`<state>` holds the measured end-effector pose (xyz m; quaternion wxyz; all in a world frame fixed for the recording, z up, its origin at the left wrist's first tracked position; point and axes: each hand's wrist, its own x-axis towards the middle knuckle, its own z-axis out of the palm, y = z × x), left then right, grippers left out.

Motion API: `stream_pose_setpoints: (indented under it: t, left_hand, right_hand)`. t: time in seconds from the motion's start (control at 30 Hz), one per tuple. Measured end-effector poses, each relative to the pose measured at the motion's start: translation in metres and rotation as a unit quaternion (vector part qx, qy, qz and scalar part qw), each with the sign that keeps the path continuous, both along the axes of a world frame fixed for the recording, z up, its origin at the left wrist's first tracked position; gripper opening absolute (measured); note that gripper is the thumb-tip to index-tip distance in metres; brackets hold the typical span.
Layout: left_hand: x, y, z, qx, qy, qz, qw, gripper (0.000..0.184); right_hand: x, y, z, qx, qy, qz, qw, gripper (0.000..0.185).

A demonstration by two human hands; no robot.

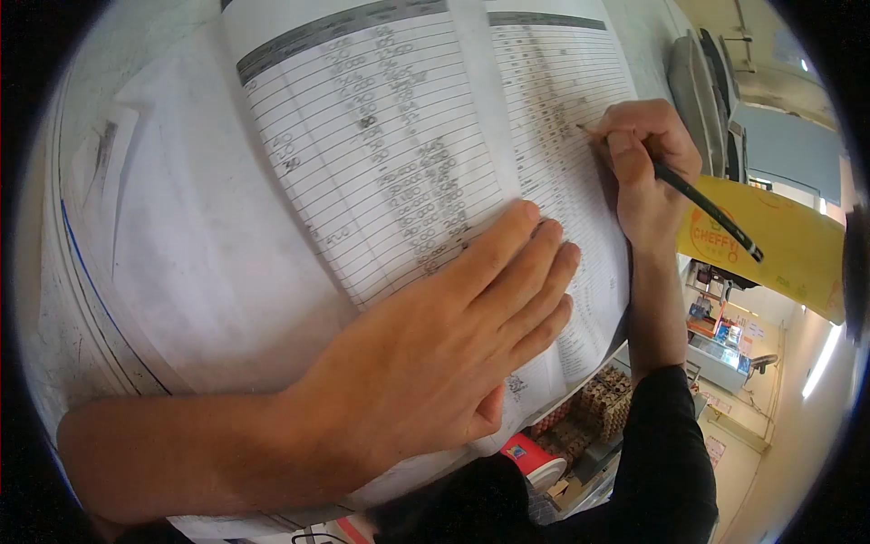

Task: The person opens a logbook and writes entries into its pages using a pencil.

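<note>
Ruled sheets (pixel 313 199) with dark header bands and columns of handwritten figures lie in front of me. My left hand (pixel 453 317) rests palm down across their lower part, fingers stretched out, holding nothing. A dark pencil (pixel 716 218) is pinched in my right hand (pixel 648 163), at the right edge of the right-hand sheet (pixel 535 91). Its sharpened point is at the written columns; whether it touches the paper, I cannot tell. A pale strip (pixel 485 100) runs between the two ruled areas.
Blank white paper (pixel 199 208) spreads out at the left. A yellow printed sheet (pixel 770 240) hangs beyond my right hand. Egg trays (pixel 603 403) are stacked below the table edge, near a red and white container (pixel 535 461). Shop equipment (pixel 720 358) stands farther off.
</note>
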<state>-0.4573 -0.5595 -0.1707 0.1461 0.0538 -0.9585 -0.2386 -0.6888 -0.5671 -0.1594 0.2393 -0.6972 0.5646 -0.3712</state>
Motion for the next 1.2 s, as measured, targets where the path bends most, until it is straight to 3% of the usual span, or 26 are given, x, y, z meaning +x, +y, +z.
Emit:
stream_pose_setpoints:
  t: [0.03, 0.13, 0.27, 0.37, 0.43, 0.53, 1.0, 1.2]
  left_hand:
    - [0.000, 0.000, 0.000, -0.004, -0.003, 0.002, 1.000, 0.052]
    - [-0.001, 0.000, 0.000, 0.006, -0.006, 0.003, 1.000, 0.051]
    - [-0.003, 0.000, 0.001, 0.029, -0.015, 0.002, 0.999, 0.051]
    - [-0.004, 0.000, 0.002, 0.037, -0.017, -0.002, 0.999, 0.052]
    - [-0.004, 0.002, 0.002, 0.049, -0.014, -0.001, 0.999, 0.052]
    - [-0.003, 0.000, 0.004, 0.048, -0.020, 0.003, 0.999, 0.052]
    - [-0.003, 0.004, -0.002, 0.025, -0.012, 0.008, 1.000, 0.052]
    - [-0.010, 0.016, -0.027, 0.008, 0.081, 0.072, 0.994, 0.054]
  right_hand:
    - [-0.001, 0.000, 0.001, 0.020, -0.078, -0.026, 0.996, 0.012]
    - [0.007, -0.013, -0.003, -0.050, -0.100, 0.013, 0.994, 0.016]
    - [0.003, -0.003, -0.005, -0.023, -0.141, 0.044, 0.989, 0.019]
    - [0.000, 0.005, -0.002, -0.006, -0.115, 0.060, 0.992, 0.015]
    - [0.001, 0.003, 0.004, -0.046, 0.060, 0.055, 0.996, 0.011]
    - [0.008, 0.000, 0.004, -0.064, 0.120, 0.056, 0.989, 0.009]
    - [0.008, -0.005, 0.003, -0.035, 0.132, 0.087, 0.987, 0.009]
    - [0.008, -0.003, 0.002, -0.050, 0.149, 0.076, 0.985, 0.009]
